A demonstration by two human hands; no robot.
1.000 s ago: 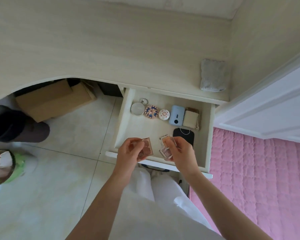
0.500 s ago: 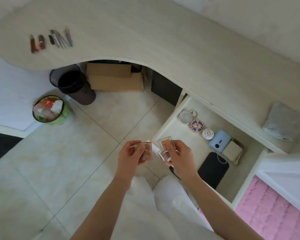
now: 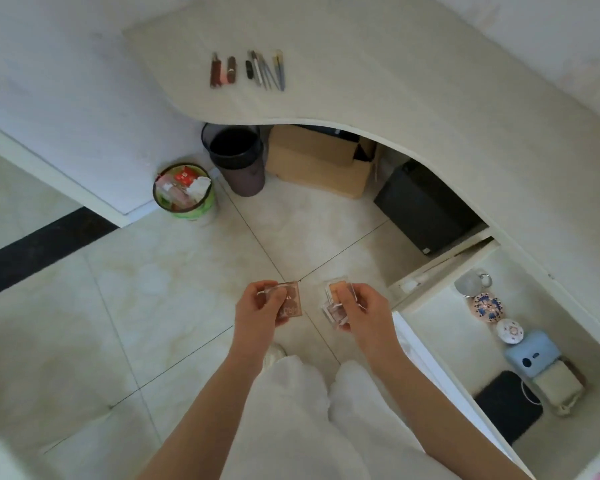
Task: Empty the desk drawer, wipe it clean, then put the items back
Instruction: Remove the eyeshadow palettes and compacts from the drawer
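My left hand (image 3: 261,311) grips a small clear makeup compact (image 3: 290,299) with brown-pink shades. My right hand (image 3: 368,313) holds two or three stacked clear compacts (image 3: 336,301). Both hands hover over the floor, left of the open drawer (image 3: 440,327). Inside the drawer lie a round mirror (image 3: 466,284), a patterned round case (image 3: 487,306), a small white round case (image 3: 510,330), a light blue device (image 3: 530,353), a beige pouch (image 3: 558,388) and a black pad (image 3: 508,405). On the desk top (image 3: 395,71) sit lipsticks (image 3: 222,69) and several brushes (image 3: 267,69).
Under the desk stand a dark bin (image 3: 238,157), a cardboard box (image 3: 321,164) and a black box (image 3: 425,209). A green-rimmed bin full of rubbish (image 3: 184,192) stands on the tiled floor. My white-trousered legs are below my hands.
My view has swung left, away from the drawer. Both hands carried the compacts out of the drawer and now hold them over the floor, a little farther apart.
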